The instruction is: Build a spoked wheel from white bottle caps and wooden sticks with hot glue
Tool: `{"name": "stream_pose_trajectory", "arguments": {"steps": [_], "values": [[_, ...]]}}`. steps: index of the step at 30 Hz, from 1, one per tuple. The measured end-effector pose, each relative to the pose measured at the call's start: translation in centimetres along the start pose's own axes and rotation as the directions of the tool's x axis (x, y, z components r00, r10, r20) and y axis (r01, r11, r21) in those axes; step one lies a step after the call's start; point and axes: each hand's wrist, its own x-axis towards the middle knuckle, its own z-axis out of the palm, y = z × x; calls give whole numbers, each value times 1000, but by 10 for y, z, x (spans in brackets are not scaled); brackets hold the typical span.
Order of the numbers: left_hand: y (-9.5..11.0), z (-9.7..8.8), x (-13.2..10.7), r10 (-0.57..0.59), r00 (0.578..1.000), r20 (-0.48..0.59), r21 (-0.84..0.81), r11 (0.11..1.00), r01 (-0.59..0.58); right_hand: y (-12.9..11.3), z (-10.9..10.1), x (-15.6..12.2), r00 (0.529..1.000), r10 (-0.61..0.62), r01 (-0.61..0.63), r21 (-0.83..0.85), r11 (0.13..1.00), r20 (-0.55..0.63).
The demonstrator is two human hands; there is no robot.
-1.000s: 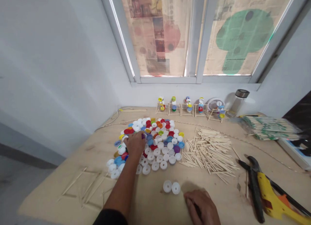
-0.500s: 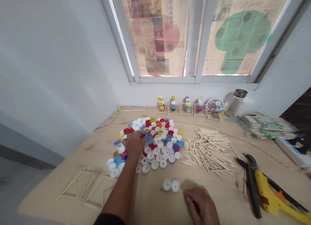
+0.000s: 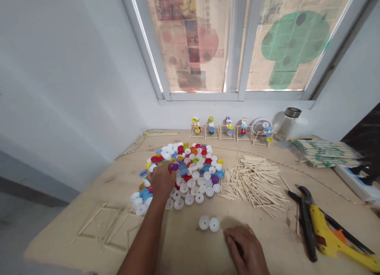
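A pile of bottle caps (image 3: 196,170) in white, red, blue and other colours lies spread on the wooden table (image 3: 184,253). The left hand (image 3: 162,180) rests on the near left part of the pile, fingers bent, their tips touching a purple cap (image 3: 174,167); I cannot tell whether they actually pinch it. In front of the pile, apart from it, two white caps (image 3: 209,224) lie side by side, hollow side up. The right hand (image 3: 246,249) lies palm down just beside them, fingers curled under, and whether it holds anything cannot be told. To the right of the pile, nearly touching it, is a heap of sticks (image 3: 255,180). Farther right lie pliers (image 3: 305,223) and a yellow glue gun (image 3: 332,239). Behind the pile, by the wall, stands a row of small stick-and-cap models (image 3: 228,128).
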Motion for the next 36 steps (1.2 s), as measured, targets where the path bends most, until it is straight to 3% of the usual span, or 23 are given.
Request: {"name": "stream_pose_trajectory", "arguments": {"steps": [7,12,22,26,31,36], "values": [[-5,3,-2,30,998,62,13,999,-31,2,-1,0,999,-30,30,-16,999,-22],[-5,7,14,5,1000,13,55,998,-6,2,-1,1,999,-41,40,-30,999,-23],[-4,29,35,62,998,-26,156,986,-57,-2,-2,1,1000,-27,27,-31,999,-8],[-3,27,37,40,997,-62,163,986,-29,-3,-2,2,999,-29,28,-32,999,-29],[-3,8,14,17,996,-89,149,989,-3,-6,-3,4,999,-31,29,-39,999,-38],[-17,-6,-30,80,997,17,139,987,-82,-5,-4,3,999,-29,28,-40,999,-28]]}}
